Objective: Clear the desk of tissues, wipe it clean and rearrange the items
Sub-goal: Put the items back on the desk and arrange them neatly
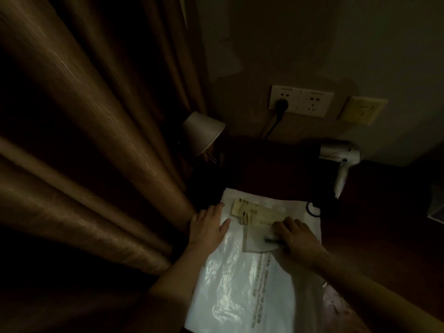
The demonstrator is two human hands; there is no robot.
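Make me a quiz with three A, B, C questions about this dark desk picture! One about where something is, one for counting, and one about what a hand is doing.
1. Where is the hair dryer?
A) at the back right of the desk
B) under the lamp
C) in a hand

2. How many things are plugged into the wall socket?
A) none
B) one
C) two

3. What is the left hand doing?
A) gripping a cup
B) lying flat on the plastic bag
C) making a fist

Answers:
1 A: it lies at the back, right of the bag.
2 B: one black plug fills the left outlet.
3 B: its fingers are straight on the bag's left edge.
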